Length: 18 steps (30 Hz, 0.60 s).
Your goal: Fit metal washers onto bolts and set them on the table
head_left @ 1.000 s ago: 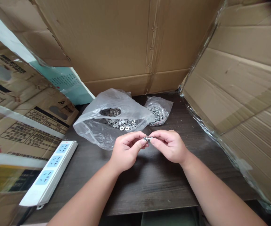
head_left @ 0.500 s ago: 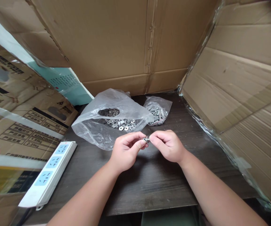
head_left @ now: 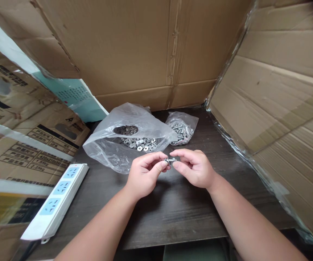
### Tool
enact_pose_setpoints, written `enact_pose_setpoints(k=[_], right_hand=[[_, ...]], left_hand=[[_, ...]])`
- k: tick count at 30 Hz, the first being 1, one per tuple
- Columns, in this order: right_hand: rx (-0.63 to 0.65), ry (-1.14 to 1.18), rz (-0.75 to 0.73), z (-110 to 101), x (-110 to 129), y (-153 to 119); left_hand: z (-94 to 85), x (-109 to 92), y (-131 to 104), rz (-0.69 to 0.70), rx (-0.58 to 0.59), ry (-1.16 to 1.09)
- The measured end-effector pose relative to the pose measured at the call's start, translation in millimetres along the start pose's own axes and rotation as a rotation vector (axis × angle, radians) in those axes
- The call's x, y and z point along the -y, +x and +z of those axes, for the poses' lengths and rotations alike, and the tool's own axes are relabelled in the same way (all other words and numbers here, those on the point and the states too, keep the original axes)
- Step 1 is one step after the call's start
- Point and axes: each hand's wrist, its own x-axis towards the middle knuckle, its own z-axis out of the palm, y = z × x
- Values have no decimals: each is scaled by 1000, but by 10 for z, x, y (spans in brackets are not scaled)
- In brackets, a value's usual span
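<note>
A small metal bolt (head_left: 172,160) with a washer on it points sideways between my two hands above the dark table. My left hand (head_left: 145,175) is closed on it, pinching one end between thumb and fingertips. My right hand (head_left: 196,168) is open beside the other end, its thumb and index finger apart around it; whether the thumb touches the bolt, I cannot tell. Behind my left hand lies a clear plastic bag (head_left: 102,145) with many flat washers (head_left: 140,143) inside. A smaller clear bag of bolts (head_left: 182,132) lies behind my right hand.
A white power strip (head_left: 64,195) lies along the table's left side. Cardboard walls (head_left: 134,54) enclose the back, left and right. A pale green printed sheet (head_left: 74,96) leans in the back left corner. The table's front edge (head_left: 172,243) is near my forearms.
The thumb and index finger of my right hand have spread apart, letting go of the bolt's end, which now shows. My left hand keeps its pinch in nearly the same place.
</note>
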Motion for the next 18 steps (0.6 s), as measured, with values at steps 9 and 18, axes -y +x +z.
enact_pose_setpoints(k=[9,18], right_hand=[[78,7,43,21,-7,-2],[73,-28,43,11,53,36]], left_hand=[[0,-1,8,27,20,36],[-2,25,1,18,15,41]])
